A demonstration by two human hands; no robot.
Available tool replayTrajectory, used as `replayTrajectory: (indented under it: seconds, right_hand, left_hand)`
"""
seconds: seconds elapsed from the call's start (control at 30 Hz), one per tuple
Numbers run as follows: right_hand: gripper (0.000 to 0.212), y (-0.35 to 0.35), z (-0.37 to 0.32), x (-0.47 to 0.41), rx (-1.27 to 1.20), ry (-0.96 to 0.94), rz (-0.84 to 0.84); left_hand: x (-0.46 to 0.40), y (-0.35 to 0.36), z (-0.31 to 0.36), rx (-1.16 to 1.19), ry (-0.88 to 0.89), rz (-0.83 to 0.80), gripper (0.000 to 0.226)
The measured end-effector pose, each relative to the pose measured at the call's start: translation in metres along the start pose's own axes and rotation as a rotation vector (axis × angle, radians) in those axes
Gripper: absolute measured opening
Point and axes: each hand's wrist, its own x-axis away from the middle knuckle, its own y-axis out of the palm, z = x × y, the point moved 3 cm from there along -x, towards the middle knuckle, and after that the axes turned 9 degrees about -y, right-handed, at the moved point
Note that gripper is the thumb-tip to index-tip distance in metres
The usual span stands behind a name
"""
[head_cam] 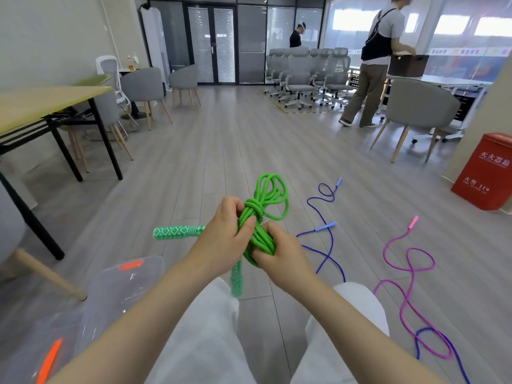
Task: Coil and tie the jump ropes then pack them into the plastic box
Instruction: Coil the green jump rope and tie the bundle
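Green rope (260, 217) held above the lap, coiled and knotted. Left hand (221, 239) pinching the knot; right hand (279, 253) clamped round the lower strands. Judged light, soft, springy — best gripped at the knot. Blue rope (322, 217), pink rope (407, 273) loose on floor — plastic box (110, 295) at left.

A grey wood-plank floor (227, 151) runs back to dark-framed glass doors (212, 44) with lowered blinds. At left a light wooden table (41, 102) on black legs stands beside grey padded chairs (144, 88) with pale wooden legs. A cluster of grey office chairs (307, 74) sits inside yellow-black floor tape (273, 102). Bright windows (448, 26) line the right wall. A red metal box (487, 173) stands on the floor at the right edge. Two people (376, 62) stand far back.
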Motion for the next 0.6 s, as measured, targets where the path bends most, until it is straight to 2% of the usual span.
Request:
replayTrajectory:
  seconds: [0.2,0.3,0.43,0.5,0.6]
  right_hand:
    - [0.015,0.001,0.0,-0.002,-0.034,-0.011,-0.053]
    - [0.02,0.008,-0.002,-0.001,-0.286,0.031,-0.067]
    - [0.016,0.011,-0.005,0.001,-0.675,0.074,-0.076]
    - [0.014,0.01,-0.008,0.003,-0.733,0.063,-0.097]
    - [0.015,0.009,-0.006,0.002,-0.681,0.084,-0.094]
  left_hand:
    - [-0.004,-0.004,0.0,-0.206,0.121,-0.056,0.019]
    - [-0.002,-0.007,0.003,-0.3,0.155,0.046,0.022]
    - [-0.003,-0.006,0.004,-0.421,0.195,0.124,0.02]
    - [-0.005,-0.005,0.002,-0.484,0.189,0.102,0.021]
    - [-0.008,-0.003,-0.003,-0.632,0.212,0.102,0.032]
